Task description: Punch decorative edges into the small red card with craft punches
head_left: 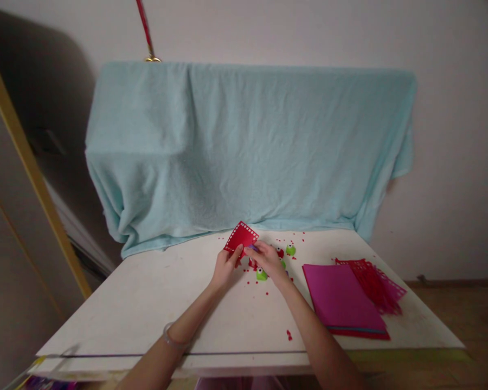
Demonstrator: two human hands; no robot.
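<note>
My left hand [228,264] pinches the lower edge of a red paper sheet [241,236] between thumb and fingers. Rows of small punched holes run along the sheet's edges. Closed around a small purple piece [252,248] at the sheet's right corner is my right hand [267,258]; it looks like a small craft hole punch, mostly covered by the fingers. Beneath and beside that hand lie several small punches with eye shapes, among them a green punch [261,274] and another green punch [290,249]. Red paper bits [289,335] are scattered around them.
A stack of magenta and red paper [344,298] lies on the right of the white table [146,303]. Behind it is a pile of punched red paper sheets [376,284]. A light blue towel [268,146] drapes over something at the table's back edge.
</note>
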